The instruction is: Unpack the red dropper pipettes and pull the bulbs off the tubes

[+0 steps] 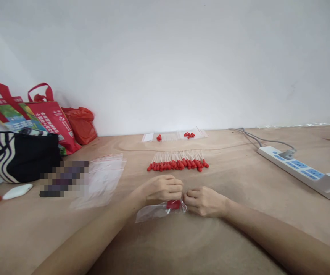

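Note:
A clear plastic bag (153, 212) lies on the table close to me, with something red (173, 204) inside it. My left hand (165, 189) is closed over the bag's upper edge, fingers bent downward. At the bag's right end, my right hand (204, 201) pinches the plastic; its fingertips are partly hidden. Just beyond both hands lies a row of thin pale sticks with red bulb-shaped ends (179, 164), the red ends toward me. Farther back are loose pale sticks (170, 136), small red pieces (189, 135) and another red cluster (159, 138).
Flat clear zip bags (104, 179) lie on the left, beside a blurred-out dark object (64, 178) and a white rounded object (18, 191). A black striped bag (30, 156) and red shopping bags (58, 122) stand behind. A power strip (290, 166) with a cable lies right.

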### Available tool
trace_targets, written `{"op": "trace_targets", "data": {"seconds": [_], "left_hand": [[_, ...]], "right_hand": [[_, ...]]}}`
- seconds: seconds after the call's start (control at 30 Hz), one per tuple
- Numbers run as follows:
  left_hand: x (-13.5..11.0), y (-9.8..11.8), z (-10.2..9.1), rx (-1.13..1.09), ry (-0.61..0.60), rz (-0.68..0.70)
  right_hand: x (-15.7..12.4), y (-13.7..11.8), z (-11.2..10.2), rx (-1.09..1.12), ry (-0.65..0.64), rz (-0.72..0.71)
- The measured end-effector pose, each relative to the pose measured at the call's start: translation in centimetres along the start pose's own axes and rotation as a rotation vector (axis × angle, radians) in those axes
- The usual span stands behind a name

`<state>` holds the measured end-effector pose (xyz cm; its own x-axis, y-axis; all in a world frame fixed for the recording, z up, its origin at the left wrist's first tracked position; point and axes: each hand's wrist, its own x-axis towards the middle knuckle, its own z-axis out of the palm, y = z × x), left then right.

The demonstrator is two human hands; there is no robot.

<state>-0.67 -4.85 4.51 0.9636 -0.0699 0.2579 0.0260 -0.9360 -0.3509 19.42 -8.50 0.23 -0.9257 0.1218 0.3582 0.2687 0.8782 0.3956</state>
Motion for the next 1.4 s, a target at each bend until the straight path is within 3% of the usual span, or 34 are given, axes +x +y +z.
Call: {"op": "trace_targets", "data": {"seconds": [0.13,0.23,0.37,0.47,0.67,0.73,0.9,1.1,1.2,1.4], "left_hand": [[-0.4,0.2,-0.6,-0.096,0.007,-0.157],[-1.3,1.7,-0.2,-0.292,0.026,-0.404],[-2.9,4.6,0.0,-0.51,-0.011,-0.737],[-3.6,5.7,-0.2,-0.595,-0.052,-0.867],[-3.3,4.7,0.5,-0.677,0.032,-0.837],[-3.0,4.1,1.1,-0.682,0.044,-0.818],[-2.4,3.1,1.6,-0.649,0.079,-0.794],[-2.5,3.1,1.5,-0.659,0.111,-0.773],[-2.7,3.2,1.7,-0.638,0.112,-0.779],[-2.8,3.1,1.9,-0.627,0.102,-0.767]], "right_hand": [[-0.6,0.5,0.3,0.029,0.006,0.116],[-1.1,0.8,0.3,0.107,0.013,0.238],[-1.4,1.2,-0.4,0.488,0.039,0.395],[-1.1,1.2,-0.8,0.754,0.074,0.499],[-0.7,0.4,0.7,0.926,0.151,0.902],[-0.8,0.3,1.1,1.034,0.161,0.967],[-1.0,0.4,0.9,1.22,0.169,0.94],[-1.1,0.5,1.4,1.157,0.287,0.991],[-1.1,0.8,1.6,1.043,0.22,1.058],[-0.4,0.8,0.7,0.86,0.082,1.022]]}}
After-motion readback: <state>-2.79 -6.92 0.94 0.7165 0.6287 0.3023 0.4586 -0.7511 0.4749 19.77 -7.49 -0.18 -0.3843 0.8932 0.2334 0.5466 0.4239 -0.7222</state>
